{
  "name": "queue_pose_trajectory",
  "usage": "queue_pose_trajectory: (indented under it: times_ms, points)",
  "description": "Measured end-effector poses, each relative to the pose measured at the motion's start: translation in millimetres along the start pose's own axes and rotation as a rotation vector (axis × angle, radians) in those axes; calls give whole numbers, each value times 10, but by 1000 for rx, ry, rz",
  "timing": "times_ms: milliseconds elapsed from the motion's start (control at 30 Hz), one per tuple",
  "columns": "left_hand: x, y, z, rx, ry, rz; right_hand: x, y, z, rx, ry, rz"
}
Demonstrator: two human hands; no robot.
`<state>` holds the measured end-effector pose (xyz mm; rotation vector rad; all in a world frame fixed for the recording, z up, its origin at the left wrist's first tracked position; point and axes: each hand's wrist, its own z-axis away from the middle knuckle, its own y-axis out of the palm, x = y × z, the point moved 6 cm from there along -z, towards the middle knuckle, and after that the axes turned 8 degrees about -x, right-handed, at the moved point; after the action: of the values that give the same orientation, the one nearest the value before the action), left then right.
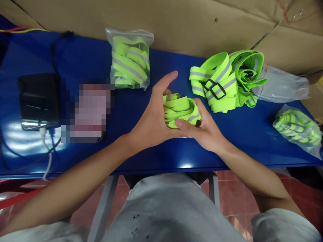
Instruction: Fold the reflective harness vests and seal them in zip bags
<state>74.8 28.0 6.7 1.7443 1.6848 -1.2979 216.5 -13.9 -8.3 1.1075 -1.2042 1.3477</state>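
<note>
A bundle of neon-green strap with grey stripes is held between both hands above the blue table, near the middle of the view. My left hand presses its palm side to the bundle's left, with the thumb raised and apart. My right hand wraps round the bundle's right side, its thumb across the front. Behind and to the right lies a loose pile of the same green strap with black buckles. Beyond my left hand, a clear bag of folded green strap lies on the table.
A clear plastic bag lies partly behind the pile. Another bagged strap is at the far right. A black box with cables and a blurred phone-like object lie left on the blue table. Brown cardboard stands behind.
</note>
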Motion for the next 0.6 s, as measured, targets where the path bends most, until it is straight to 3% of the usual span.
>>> queue_pose_trajectory:
  times_ms: [100,233,333,400,600]
  points:
    - [56,4,-20,-55,-54,117,-14,-39,-54,-28,4,-44]
    - [168,65,23,-125,-372,306,-114,-54,-109,-85,-9,-118]
    - [195,168,100,-84,-661,495,-163,-48,-119,-126,-25,-147]
    - [172,223,139,-41,-776,615,-175,-35,-117,-122,-13,-153]
    - [157,305,227,-8,-879,815,-198,-4,-88,-121,-59,-146]
